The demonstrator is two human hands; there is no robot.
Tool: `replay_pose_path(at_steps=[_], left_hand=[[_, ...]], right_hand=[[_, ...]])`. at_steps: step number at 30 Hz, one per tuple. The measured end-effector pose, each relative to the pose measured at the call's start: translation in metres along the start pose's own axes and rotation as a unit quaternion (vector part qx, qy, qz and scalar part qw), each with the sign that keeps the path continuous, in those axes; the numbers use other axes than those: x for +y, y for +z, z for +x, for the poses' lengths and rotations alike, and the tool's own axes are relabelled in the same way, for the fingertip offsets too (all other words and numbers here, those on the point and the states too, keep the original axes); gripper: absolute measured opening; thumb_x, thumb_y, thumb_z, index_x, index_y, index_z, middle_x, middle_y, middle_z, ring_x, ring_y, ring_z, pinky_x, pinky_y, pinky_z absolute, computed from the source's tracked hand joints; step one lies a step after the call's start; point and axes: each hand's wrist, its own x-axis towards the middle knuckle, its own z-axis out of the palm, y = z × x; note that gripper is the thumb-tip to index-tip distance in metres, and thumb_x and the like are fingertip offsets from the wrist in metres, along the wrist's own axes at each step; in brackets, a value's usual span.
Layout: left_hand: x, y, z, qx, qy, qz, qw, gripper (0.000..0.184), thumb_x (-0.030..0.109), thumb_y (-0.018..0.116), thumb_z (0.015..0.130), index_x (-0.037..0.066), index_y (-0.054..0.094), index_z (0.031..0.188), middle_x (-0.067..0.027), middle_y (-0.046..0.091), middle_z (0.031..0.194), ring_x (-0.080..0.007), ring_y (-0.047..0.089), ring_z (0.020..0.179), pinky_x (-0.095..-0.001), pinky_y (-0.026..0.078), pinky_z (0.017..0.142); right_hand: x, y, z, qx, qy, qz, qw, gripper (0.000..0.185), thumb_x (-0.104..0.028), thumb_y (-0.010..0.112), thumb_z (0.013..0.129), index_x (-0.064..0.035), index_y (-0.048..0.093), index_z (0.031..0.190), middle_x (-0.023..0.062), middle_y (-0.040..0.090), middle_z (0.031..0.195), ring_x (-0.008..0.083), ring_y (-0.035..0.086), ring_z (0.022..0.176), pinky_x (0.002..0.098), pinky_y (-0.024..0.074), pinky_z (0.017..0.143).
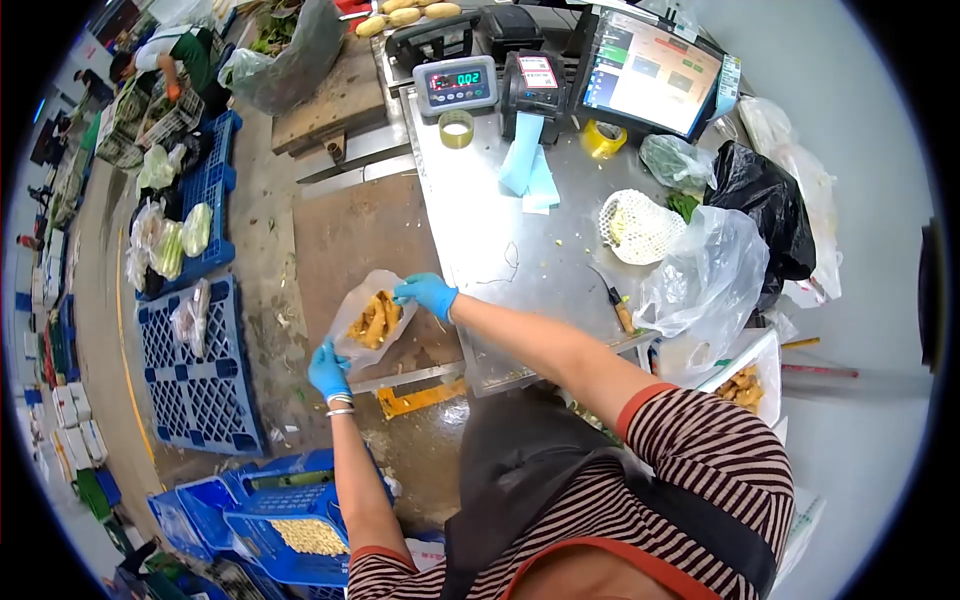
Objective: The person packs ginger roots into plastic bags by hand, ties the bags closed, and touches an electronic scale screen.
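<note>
A clear plastic bag with yellow-brown ginger-like roots inside is held over a brown board. My left hand, in a blue glove, grips the bag's lower left edge. On the bag's upper right edge, my right hand, gloved in blue too, has its fingers closed. To the right of the board is a metal table, with a scale display at its far end.
A knife, a foam net, plastic bags and a monitor are on the metal table's right side. Blue pallets and blue crates stand left. Another person bends over crates at the upper left.
</note>
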Motion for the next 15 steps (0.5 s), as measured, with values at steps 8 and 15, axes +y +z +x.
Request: replay_pose_path(at_steps=[8,15], left_hand=[[-0.053,0.001,0.022,0.085,0.2,0.195,0.956,0.057,0.018,0.069,0.087,-0.003,0.05,0.136,-0.007,0.066,0.082,-0.0168,0.059,0.071,-0.0337,0.049,0.068],[0.085,0.063,-0.091,0.076,0.211,0.286,0.932,0.068,0.011,0.064,0.087,-0.004,0.035,0.145,-0.0256,0.052,0.132,-0.0347,0.053,0.122,-0.0399,0.042,0.102]], right_hand=[[-0.049,-0.018,-0.1,0.048,-0.035,-0.198,0.978,0.048,-0.03,0.06,0.089,-0.0004,0.057,0.126,0.0213,0.065,0.115,0.0282,0.064,0.099,0.0362,0.0489,0.087],[-0.024,-0.115,-0.298,0.124,-0.015,-0.19,0.974,0.04,-0.027,0.058,0.094,-0.001,0.062,0.123,0.0163,0.066,0.118,0.025,0.063,0.105,0.0338,0.0468,0.094]])
